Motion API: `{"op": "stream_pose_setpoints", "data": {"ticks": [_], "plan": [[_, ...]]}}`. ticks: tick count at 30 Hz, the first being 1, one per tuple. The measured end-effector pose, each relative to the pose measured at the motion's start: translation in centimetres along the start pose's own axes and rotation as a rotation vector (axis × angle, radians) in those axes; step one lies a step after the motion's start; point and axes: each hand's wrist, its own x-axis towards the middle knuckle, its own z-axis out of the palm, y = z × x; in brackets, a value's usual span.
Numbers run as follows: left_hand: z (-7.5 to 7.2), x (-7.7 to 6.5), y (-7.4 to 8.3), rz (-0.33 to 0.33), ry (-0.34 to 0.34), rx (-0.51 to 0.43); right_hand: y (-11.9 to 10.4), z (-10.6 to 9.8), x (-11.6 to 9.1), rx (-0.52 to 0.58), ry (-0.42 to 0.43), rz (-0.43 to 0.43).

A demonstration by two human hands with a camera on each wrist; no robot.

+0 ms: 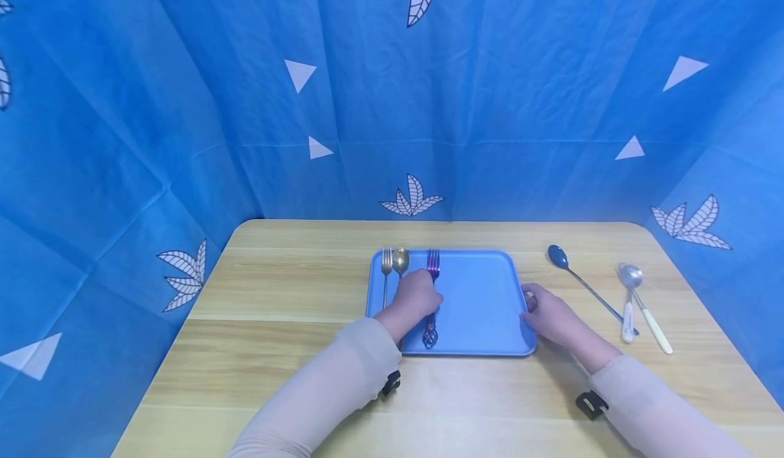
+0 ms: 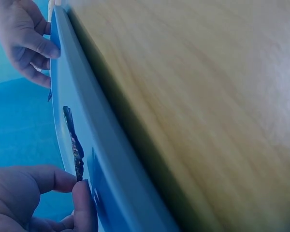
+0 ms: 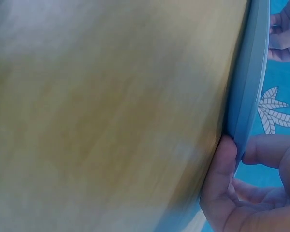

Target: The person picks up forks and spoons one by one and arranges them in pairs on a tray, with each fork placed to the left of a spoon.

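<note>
A blue rectangular tray (image 1: 478, 301) lies on the table. Over its left half, my left hand (image 1: 418, 295) pinches the ornate handle of a purple fork (image 1: 433, 262) between thumb and forefinger, the tines pointing away from me. To the left of that fork, a slim metal fork (image 1: 386, 262) and a gold-toned spoon (image 1: 401, 260) lie side by side in the tray, partly hidden by my hand and sleeve. My right hand (image 1: 554, 318) grips the tray's right rim; the right wrist view shows thumb and fingers (image 3: 221, 166) on either side of the rim.
Right of the tray, a long dark spoon (image 1: 558, 256) lies aslant on the wooden table (image 1: 275, 295). Beside it, a white-handled fork (image 1: 628, 318) crosses a pale-handled spoon (image 1: 655, 329). A blue patterned cloth (image 1: 392, 104) hangs behind the table.
</note>
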Motion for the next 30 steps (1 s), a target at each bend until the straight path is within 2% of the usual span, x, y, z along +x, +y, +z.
{"op": "stream_pose_setpoints", "data": {"ticks": [9,30], "plan": [[0.16,0.08,0.11,-0.013,0.011,0.002,-0.25,-0.11,-0.05,0.003,-0.003,0.01],[0.38,0.12,0.11,0.005,0.011,0.006,-0.06,-0.02,0.08,0.006,-0.01,0.014]]}}
